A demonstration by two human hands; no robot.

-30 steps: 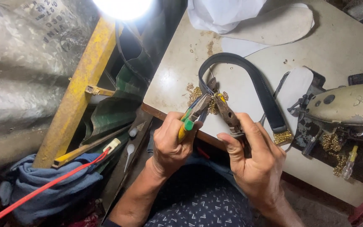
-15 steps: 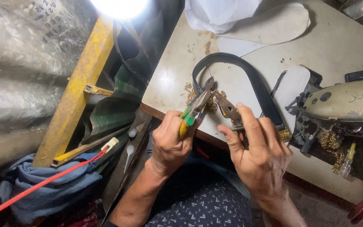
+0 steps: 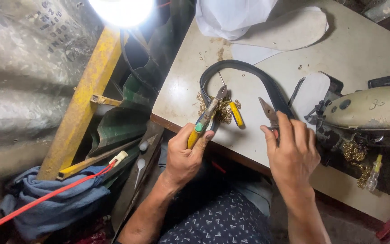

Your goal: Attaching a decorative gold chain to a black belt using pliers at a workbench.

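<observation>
My left hand (image 3: pixel 183 156) grips one yellow-and-green handle of a pair of pliers (image 3: pixel 211 110); the other yellow handle (image 3: pixel 236 114) swings free, and the jaws point at a black strap (image 3: pixel 244 72) curved in a loop on the cream table (image 3: pixel 357 49). A small heap of gold chain (image 3: pixel 224 113) lies under the pliers. My right hand (image 3: pixel 292 153) holds a second pair of pliers (image 3: pixel 268 110), jaws pointing up beside the strap's right leg. The two tools are apart.
A grey sewing machine (image 3: pixel 366 110) stands at the right with gold chain (image 3: pixel 355 158) hanging below it. White insoles (image 3: pixel 290 31) and white cloth (image 3: pixel 231 16) lie at the table's back. A yellow frame (image 3: pixel 84 99), bright lamp (image 3: pixel 120 9) and blue cloth (image 3: pixel 50 203) are left.
Both pliers were together at the chain by the strap; now my right hand has drawn its pliers off to the right, and the left pliers' handles have spread.
</observation>
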